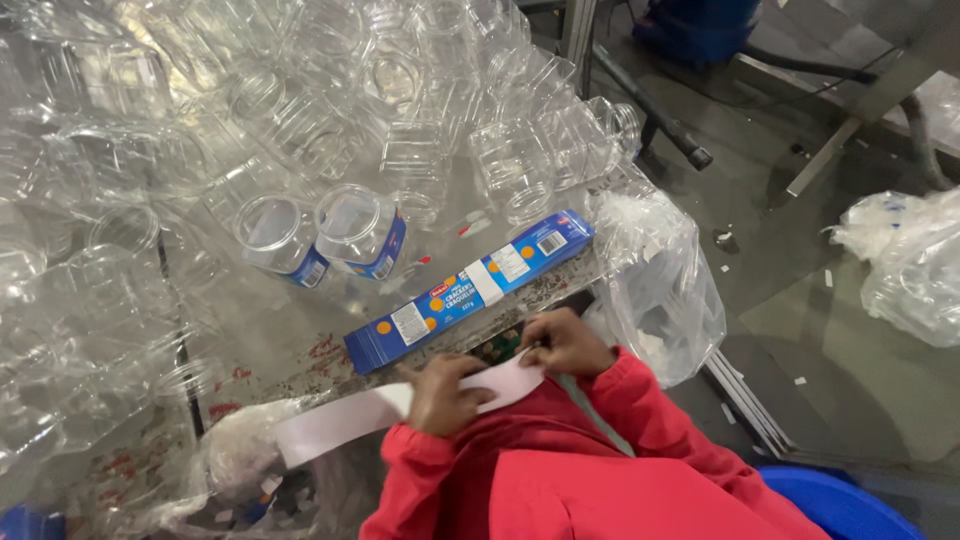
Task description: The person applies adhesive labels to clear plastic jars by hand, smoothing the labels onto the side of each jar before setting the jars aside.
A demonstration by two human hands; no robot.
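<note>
Broadly, from the biggest thing down:

Jar heap: clear plastic jars (300, 110) lie piled over most of the desk (270, 340), filling the upper left of the view.
Desk: a worn surface with red flecks, its near edge just ahead of both hands.
Bags: one clear plastic bag (655, 290) hangs at the desk's right corner; another bag (905, 265) lies on the floor (790, 330), well apart to the right.
Sleeves: red sleeves (560, 470) cover both arms at the bottom of the view.
Blue tub: a blue rim (840, 505) shows at the lower right corner.
Label stack: a long blue strip of labels (470, 290) lies slantwise on the desk, just beyond the hands.
Labelled jars: two jars with blue labels (325, 235) lie on their sides near the stack's left end.
White strip: a backing strip (400, 405) runs from the lower left up between the hands.
Left hand: left hand (445, 395) curled over the white strip, fingers closed on it.
Right hand: right hand (565, 345) pinched at the strip's upper end; what its fingertips grip is too small to tell.
</note>
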